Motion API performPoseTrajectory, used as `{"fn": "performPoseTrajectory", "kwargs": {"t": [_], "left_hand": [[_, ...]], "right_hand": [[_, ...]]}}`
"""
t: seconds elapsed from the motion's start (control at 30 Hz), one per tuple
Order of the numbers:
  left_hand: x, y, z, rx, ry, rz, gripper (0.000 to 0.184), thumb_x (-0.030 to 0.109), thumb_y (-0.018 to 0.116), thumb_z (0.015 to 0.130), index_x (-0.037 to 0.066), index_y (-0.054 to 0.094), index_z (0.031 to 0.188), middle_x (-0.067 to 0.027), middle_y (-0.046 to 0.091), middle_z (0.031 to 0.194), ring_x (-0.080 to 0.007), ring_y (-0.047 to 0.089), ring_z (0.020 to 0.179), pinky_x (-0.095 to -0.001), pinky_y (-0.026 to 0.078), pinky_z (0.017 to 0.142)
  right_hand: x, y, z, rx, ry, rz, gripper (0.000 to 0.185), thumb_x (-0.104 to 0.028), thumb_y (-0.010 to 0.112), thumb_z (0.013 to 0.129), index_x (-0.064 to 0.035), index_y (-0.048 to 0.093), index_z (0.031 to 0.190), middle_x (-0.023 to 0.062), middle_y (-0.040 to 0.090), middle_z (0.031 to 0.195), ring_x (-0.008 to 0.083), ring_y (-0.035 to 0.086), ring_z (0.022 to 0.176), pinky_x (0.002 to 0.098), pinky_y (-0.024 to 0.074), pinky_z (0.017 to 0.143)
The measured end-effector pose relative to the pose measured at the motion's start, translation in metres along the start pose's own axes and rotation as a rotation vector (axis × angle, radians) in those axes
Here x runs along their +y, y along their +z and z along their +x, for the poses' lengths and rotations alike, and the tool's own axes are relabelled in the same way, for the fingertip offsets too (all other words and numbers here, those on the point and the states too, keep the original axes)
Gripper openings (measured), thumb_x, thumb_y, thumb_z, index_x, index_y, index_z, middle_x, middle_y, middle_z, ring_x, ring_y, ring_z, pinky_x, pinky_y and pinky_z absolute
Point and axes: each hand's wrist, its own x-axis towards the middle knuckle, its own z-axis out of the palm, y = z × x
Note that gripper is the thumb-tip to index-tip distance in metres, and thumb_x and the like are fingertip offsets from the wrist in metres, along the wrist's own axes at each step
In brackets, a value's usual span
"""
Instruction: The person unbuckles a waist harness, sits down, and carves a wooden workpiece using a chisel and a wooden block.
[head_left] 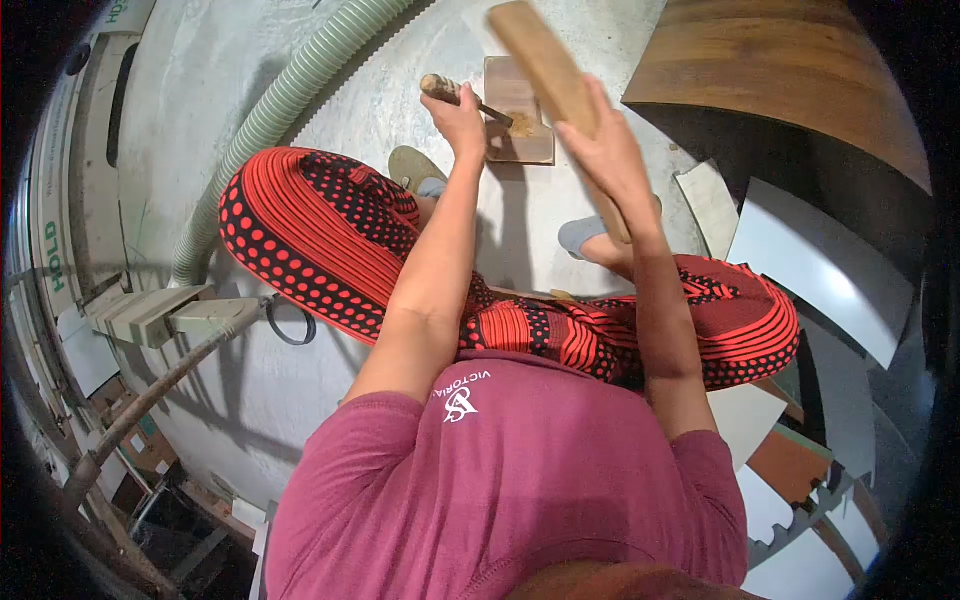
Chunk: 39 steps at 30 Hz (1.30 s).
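Observation:
My left hand (460, 120) is closed around the handle of a chisel (440, 89), whose blade slants down to the right onto a wooden block (512, 85). Light shavings or a pale worn patch show on the block near the blade's tip. In my right hand (610, 150) is a long wooden bat (545, 60), gripped at its middle and raised over the block's right side, hiding part of it. The bat's far end is slightly blurred and does not touch the chisel.
A ribbed green hose (300, 90) curves along the left. Dark wood-grain sheet (780, 60) and pale panels (820, 260) lie at the right. Two feet in grey socks flank the block on the concrete floor (390, 50). A metal frame (150, 390) stands lower left.

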Motion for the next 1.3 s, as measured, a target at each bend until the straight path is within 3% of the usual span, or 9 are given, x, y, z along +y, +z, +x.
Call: {"fn": "performPoseTrajectory", "kwargs": {"t": [0.1,0.2,0.23,0.3,0.4,0.57,0.77,1.03,1.3], "left_hand": [[0.013,0.001,-0.003,0.007,-0.098,-0.042,0.043,0.014,0.064,0.077,-0.003,0.041,0.11,-0.0149,0.057,0.093,-0.0252,0.057,0.084,-0.036,0.045,0.08],[0.022,0.011,-0.011,-0.294,0.049,-0.056,0.041,0.012,0.062,0.07,-0.002,0.047,0.105,-0.0139,0.056,0.093,-0.0242,0.056,0.086,-0.0343,0.045,0.08],[0.019,0.019,-0.013,-0.3,0.047,-0.056,0.041,0.012,0.062,0.07,-0.002,0.047,0.105,-0.0139,0.056,0.093,-0.0242,0.056,0.086,-0.0343,0.045,0.08],[0.013,0.033,-0.021,-0.448,0.356,-0.013,0.042,0.012,0.061,0.071,0.0,0.043,0.107,-0.016,0.057,0.093,-0.0283,0.057,0.084,-0.0378,0.046,0.078],[0.032,0.04,-0.044,-0.653,0.222,0.028,0.044,0.013,0.065,0.07,0.0,0.045,0.106,-0.0179,0.056,0.097,-0.0297,0.057,0.09,-0.0383,0.045,0.081],[0.016,0.067,-0.062,-0.754,0.363,-0.031,0.05,0.019,0.074,0.069,-0.001,0.046,0.105,-0.0176,0.052,0.098,-0.0294,0.054,0.092,-0.0374,0.044,0.081],[0.007,0.075,-0.069,-0.813,0.747,-0.052,0.038,0.013,0.068,0.07,0.003,0.051,0.103,-0.0174,0.053,0.094,-0.0351,0.053,0.09,-0.0415,0.044,0.08],[0.016,0.074,-0.077,-0.93,0.664,0.093,0.037,0.017,0.067,0.066,0.003,0.054,0.097,-0.0197,0.059,0.089,-0.0375,0.057,0.087,-0.0433,0.046,0.077],[0.041,0.07,-0.075,-1.26,0.55,0.241,0.042,0.021,0.072,0.062,0.0,0.055,0.095,-0.023,0.06,0.086,-0.0381,0.058,0.086,-0.0442,0.047,0.076]], "right_hand": [[0.02,-0.024,-0.004,0.134,0.027,0.099,0.074,-0.033,0.063,0.079,-0.0126,0.03,0.143,0.026,0.052,0.123,0.0332,0.055,0.11,0.0372,0.0437,0.092],[0.029,-0.044,-0.01,0.291,0.036,0.261,0.075,-0.031,0.062,0.082,-0.0063,0.026,0.143,0.0232,0.052,0.126,0.028,0.055,0.111,0.0357,0.0433,0.093],[0.03,-0.048,-0.013,0.294,0.042,0.259,0.075,-0.031,0.062,0.082,-0.0063,0.026,0.143,0.0232,0.052,0.126,0.028,0.055,0.111,0.0357,0.0433,0.093],[0.023,-0.058,-0.025,0.325,0.037,0.338,0.074,-0.031,0.062,0.083,-0.0059,0.027,0.142,0.0212,0.052,0.126,0.0271,0.055,0.109,0.0344,0.0432,0.092],[0.012,-0.062,-0.055,0.346,0.034,0.363,0.072,-0.031,0.06,0.085,-0.0022,0.027,0.141,0.0202,0.045,0.132,0.0253,0.049,0.116,0.033,0.0378,0.097],[0.028,-0.04,-0.091,0.36,0.03,0.481,0.068,-0.03,0.056,0.087,-0.0006,0.027,0.141,0.019,0.04,0.136,0.025,0.042,0.122,0.0324,0.0326,0.101],[0.05,-0.022,-0.107,0.381,0.319,0.614,0.067,-0.032,0.054,0.088,-0.0023,0.026,0.142,0.0174,0.039,0.136,0.0242,0.041,0.12,0.0332,0.0327,0.1],[0.045,-0.024,-0.116,0.376,0.266,0.745,0.071,-0.036,0.054,0.087,-0.0007,0.024,0.141,0.0158,0.041,0.131,0.0228,0.042,0.117,0.0335,0.0331,0.099],[0.04,-0.023,-0.121,0.351,0.217,0.746,0.076,-0.04,0.056,0.088,-0.0004,0.02,0.142,0.0142,0.044,0.127,0.0215,0.048,0.108,0.0312,0.0398,0.091]]}}
